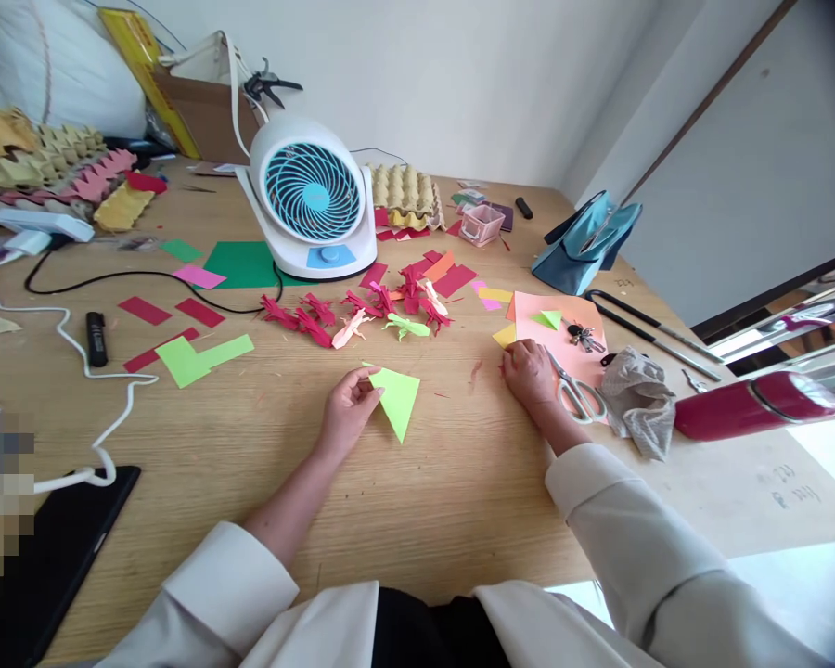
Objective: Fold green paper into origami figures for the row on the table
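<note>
A folded lime-green paper (398, 399), pointed toward me, is pinched at its left corner between the thumb and fingers of my left hand (352, 408). My right hand (531, 373) rests on the table at the left edge of a peach sheet (533, 311), its fingers curled down; what is under them is hidden. Right beside that hand lie scissors (582, 401) with pale handles, their blades running toward it. Beyond my hands sit several folded paper figures, among them a red one (313, 329), a pale pink one (352, 328) and a green one (407, 326).
A white fan (313, 199) stands at the back. Green offcuts (201, 360) and red strips (145, 311) lie left, near a black marker (96, 339). To the right are a crumpled cloth (638, 404), a magenta flask (744, 406) and a blue bag (584, 246).
</note>
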`<state>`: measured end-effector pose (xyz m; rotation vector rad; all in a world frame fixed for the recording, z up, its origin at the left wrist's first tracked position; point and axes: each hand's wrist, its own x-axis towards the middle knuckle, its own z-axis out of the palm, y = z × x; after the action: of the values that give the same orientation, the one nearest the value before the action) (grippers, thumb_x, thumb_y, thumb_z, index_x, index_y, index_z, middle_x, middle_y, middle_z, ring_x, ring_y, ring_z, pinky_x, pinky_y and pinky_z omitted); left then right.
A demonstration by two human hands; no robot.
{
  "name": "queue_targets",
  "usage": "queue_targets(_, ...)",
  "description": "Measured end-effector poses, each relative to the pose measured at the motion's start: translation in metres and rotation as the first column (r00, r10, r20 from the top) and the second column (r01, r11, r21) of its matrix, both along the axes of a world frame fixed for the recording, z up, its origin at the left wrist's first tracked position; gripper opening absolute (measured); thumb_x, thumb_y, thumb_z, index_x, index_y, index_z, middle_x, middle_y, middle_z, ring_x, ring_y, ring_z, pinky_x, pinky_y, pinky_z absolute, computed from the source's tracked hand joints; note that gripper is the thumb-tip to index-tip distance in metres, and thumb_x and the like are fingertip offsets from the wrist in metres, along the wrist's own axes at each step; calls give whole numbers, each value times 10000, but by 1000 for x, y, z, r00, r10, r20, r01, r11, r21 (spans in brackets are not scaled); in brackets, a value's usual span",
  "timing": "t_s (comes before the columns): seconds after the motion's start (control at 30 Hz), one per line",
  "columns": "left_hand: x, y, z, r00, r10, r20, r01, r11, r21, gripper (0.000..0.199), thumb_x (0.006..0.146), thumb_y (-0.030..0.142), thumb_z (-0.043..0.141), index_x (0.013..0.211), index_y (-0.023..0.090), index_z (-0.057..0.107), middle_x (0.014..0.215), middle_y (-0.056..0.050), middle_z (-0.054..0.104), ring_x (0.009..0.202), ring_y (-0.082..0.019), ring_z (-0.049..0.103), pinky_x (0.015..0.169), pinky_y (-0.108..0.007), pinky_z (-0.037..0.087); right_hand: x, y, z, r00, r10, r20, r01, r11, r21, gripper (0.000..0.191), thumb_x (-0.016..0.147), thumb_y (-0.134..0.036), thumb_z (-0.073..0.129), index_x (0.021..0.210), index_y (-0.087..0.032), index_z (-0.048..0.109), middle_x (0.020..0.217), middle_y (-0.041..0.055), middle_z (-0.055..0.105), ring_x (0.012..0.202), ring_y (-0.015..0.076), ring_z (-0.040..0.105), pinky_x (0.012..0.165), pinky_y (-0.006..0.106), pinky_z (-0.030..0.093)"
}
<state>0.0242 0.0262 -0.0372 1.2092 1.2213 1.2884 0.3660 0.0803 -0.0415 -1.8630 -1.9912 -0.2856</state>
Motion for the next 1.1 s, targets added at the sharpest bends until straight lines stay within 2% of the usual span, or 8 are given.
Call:
queue_targets(0.33, 2, -5, 10, 991, -41, 125, 39, 999, 25, 672, 749, 270, 707, 1360, 191, 438, 973, -35, 671, 895, -157, 641, 821, -278, 509, 1, -2, 1, 998, -17, -67, 18, 1000, 23, 198, 874, -234, 484, 876, -162, 668, 932, 135, 670, 891, 263, 577, 848, 377, 426)
queue_targets(0.47, 8, -1, 15, 984, -111, 142, 118, 992, -46, 494, 746, 280, 709, 1195, 165, 539, 849, -3, 648, 825, -142, 614, 781, -251, 489, -1, -2, 5, 957, 9, -291, -1, 1000, 28, 197, 856, -268, 500, 868, -172, 672, 925, 126, 686, 918, 264, 601, 873, 399, 450)
queue_targets(0.57, 15, 4, 19, 975, -200, 97, 206, 977, -54, 254, 772, 302, 687, 966, 162, 602, 814, 1, 633, 770, -132, 597, 729, -236, 472, -21, -9, 11, 786, -19, -619, 41, 999, 21, 225, 873, -328, 506, 924, -180, 669, 947, 108, 690, 869, 235, 625, 797, 370, 491)
queue_targets(0.63, 21, 7, 22, 965, -255, 64, 258, 965, -49, 186, 796, 313, 665, 882, 160, 603, 805, -1, 630, 754, -130, 591, 711, -233, 466, -45, -18, 17, 639, 43, -768, -131, 990, -53, 263, 878, -405, 548, 978, -190, 660, 964, 93, 694, 837, 217, 631, 753, 349, 498)
queue_targets(0.73, 32, 10, 25, 957, -286, 36, 288, 956, -54, 227, 807, 301, 656, 977, 159, 604, 827, -9, 641, 780, -140, 611, 729, -245, 485, -85, -36, 26, 350, 78, -933, -493, 863, -113, 344, 870, -496, 595, 1049, -204, 623, 910, 55, 682, 787, 190, 623, 704, 322, 489)
queue_targets(0.83, 42, 11, 28, 958, -288, -6, 287, 957, -50, 349, 814, 279, 657, 1131, 163, 568, 809, -1, 634, 740, -134, 614, 692, -240, 491, -110, -49, 30, 151, -52, -987, -680, 719, -142, 399, 790, -553, 693, 980, -210, 617, 756, 0, 622, 650, 150, 561, 590, 278, 432)
queue_targets(0.9, 46, 10, 29, 957, -286, -52, 285, 958, -37, 373, 825, 276, 651, 1169, 169, 555, 800, 2, 628, 717, -130, 610, 663, -232, 485, -117, -53, 29, 116, -129, -985, -693, 700, -173, 401, 748, -566, 733, 842, -196, 611, 714, -8, 591, 605, 125, 516, 557, 262, 387)
queue_targets(1.1, 42, 2, 24, 950, -229, -214, 230, 973, -19, 296, 849, 285, 624, 1122, 185, 574, 765, 8, 626, 660, -123, 584, 621, -227, 455, -115, -52, 25, 34, -215, -976, -547, 813, -198, 460, 681, -603, 771, 765, -207, 553, 633, -35, 523, 537, 101, 414, 482, 240, 310)
